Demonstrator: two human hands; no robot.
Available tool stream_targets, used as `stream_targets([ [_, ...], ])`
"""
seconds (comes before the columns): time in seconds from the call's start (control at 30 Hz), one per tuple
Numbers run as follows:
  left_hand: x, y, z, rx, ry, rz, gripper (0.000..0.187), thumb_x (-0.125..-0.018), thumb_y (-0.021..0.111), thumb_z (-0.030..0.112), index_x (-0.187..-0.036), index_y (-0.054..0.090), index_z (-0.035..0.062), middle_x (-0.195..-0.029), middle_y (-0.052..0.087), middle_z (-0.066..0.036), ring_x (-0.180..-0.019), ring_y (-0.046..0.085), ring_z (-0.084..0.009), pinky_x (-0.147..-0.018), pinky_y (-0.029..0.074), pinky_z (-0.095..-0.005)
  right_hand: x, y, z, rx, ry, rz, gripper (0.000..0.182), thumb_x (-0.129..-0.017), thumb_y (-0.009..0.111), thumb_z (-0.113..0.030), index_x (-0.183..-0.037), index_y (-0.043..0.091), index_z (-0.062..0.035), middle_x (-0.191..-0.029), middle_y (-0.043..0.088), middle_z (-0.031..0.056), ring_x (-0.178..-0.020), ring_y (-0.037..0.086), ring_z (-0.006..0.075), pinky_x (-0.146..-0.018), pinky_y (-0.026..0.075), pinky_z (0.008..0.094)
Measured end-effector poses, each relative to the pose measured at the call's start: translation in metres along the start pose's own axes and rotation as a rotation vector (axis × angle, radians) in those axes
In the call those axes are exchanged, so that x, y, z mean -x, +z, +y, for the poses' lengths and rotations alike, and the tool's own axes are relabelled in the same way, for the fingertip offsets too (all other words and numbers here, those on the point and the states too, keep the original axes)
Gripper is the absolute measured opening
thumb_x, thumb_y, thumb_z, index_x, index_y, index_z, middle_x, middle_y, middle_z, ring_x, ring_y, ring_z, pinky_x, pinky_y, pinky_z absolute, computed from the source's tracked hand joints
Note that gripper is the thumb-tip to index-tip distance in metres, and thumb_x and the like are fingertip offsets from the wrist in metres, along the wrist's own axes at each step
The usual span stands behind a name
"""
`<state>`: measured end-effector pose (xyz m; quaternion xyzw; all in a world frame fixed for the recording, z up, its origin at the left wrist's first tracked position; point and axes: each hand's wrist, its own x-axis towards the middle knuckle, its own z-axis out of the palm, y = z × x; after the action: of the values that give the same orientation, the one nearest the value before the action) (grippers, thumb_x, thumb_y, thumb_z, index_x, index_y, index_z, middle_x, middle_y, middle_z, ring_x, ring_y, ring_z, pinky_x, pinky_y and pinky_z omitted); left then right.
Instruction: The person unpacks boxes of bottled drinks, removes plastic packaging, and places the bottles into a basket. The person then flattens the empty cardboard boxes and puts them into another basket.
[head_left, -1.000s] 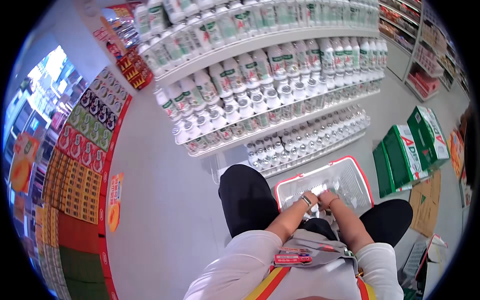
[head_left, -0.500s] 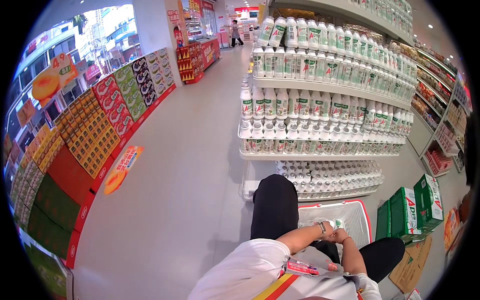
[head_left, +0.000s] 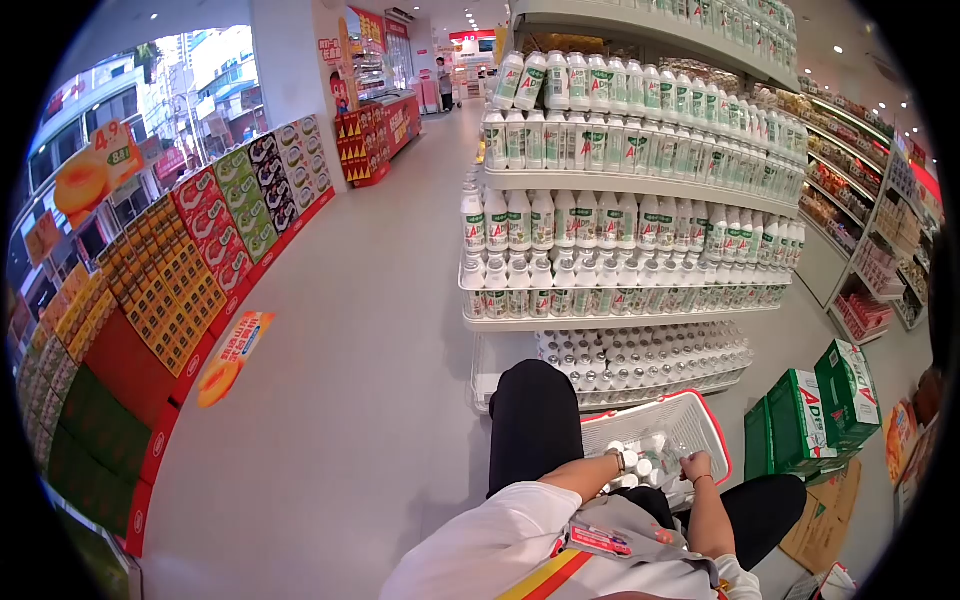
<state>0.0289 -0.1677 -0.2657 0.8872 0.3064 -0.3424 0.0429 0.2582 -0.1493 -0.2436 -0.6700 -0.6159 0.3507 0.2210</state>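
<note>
A white basket with a red rim [head_left: 712, 420] stands between my knees. White bottles [head_left: 643, 466] lie in it, with what looks like clear plastic wrap [head_left: 672, 458] beside them. My right hand [head_left: 694, 466] is closed, with its fingers bunched at the edge of this film. Across the basket's left part reaches my left hand [head_left: 617, 464], against the bottles. Its fingers are hidden among them, so their grip does not show.
Shelves of white-and-green bottles [head_left: 610, 210] rise directly ahead. Green cartons [head_left: 797, 420] stand to the right, near flattened cardboard [head_left: 825, 520]. Stacked product boxes [head_left: 160, 290] line the left wall. A person [head_left: 445, 85] stands far down the aisle.
My hands, close together before, are now apart; the right has moved right and slightly up. More bottles and clear film show between them. The view has shifted slightly.
</note>
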Motion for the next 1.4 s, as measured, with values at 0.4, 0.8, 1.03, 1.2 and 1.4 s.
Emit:
stream_targets([
  [0.4, 0.011, -0.01, -0.016, 0.436, 0.0, 0.226, 0.045, -0.058, 0.083, 0.04, -0.09, 0.065, 0.0145, -0.094, 0.065, -0.007, -0.094, 0.062, -0.0249, -0.079, 0.047, -0.0396, 0.01, 0.006, -0.031, 0.325, -0.522, -0.274, 0.056, -0.059, 0.082, -0.035, -0.103, 0.068, -0.0038, -0.109, 0.063, 0.0196, -0.098, 0.059, 0.0326, -0.091, 0.046, 0.0378],
  [0.8, 0.025, -0.035, 0.012, 0.397, 0.019, 0.359, 0.075, -0.051, 0.087, 0.025, -0.117, 0.056, 0.0095, -0.11, 0.064, -0.013, -0.105, 0.06, -0.0307, -0.09, 0.048, -0.04, -0.003, 0.06, 0.017, 0.652, -0.573, -0.519, 0.048, -0.05, 0.084, -0.044, -0.07, 0.066, -0.0052, -0.07, 0.064, 0.0144, -0.068, 0.063, 0.0306, -0.066, 0.05, 0.0405],
  [1.03, 0.026, -0.041, -0.016, 0.328, -0.11, 0.706, 0.013, -0.077, 0.059, 0.015, -0.089, 0.064, 0.0123, -0.088, 0.067, -0.009, -0.087, 0.066, -0.0283, -0.072, 0.052, -0.0412, -0.001, 0.036, -0.011, 0.26, -0.393, -0.284, 0.035, -0.059, 0.082, -0.025, -0.056, 0.054, -0.0044, -0.055, 0.055, 0.0083, -0.051, 0.051, 0.0191, -0.054, 0.046, 0.0338],
  [1.2, 0.044, -0.046, -0.047, 0.47, -0.233, 0.884, 0.012, -0.078, 0.054, 0.015, -0.084, 0.063, 0.0112, -0.08, 0.065, -0.012, -0.079, 0.065, -0.0313, -0.066, 0.051, -0.0422, -0.008, 0.02, -0.05, 0.128, -0.432, -0.173, 0.037, -0.066, 0.076, -0.017, -0.055, 0.044, -0.0025, -0.051, 0.046, 0.0111, -0.049, 0.041, 0.0181, -0.05, 0.04, 0.0345],
  [1.4, 0.058, -0.079, -0.05, 0.59, -0.194, 1.101, 0.005, -0.076, 0.057, 0.014, -0.077, 0.056, 0.0091, -0.077, 0.061, -0.009, -0.075, 0.061, -0.0315, -0.062, 0.047, -0.0439, -0.004, -0.013, -0.079, 0.038, -0.459, 0.029, 0.039, -0.07, 0.072, -0.006, -0.055, 0.036, -0.0034, -0.049, 0.035, 0.005, -0.05, 0.035, 0.0125, -0.049, 0.036, 0.0324],
])
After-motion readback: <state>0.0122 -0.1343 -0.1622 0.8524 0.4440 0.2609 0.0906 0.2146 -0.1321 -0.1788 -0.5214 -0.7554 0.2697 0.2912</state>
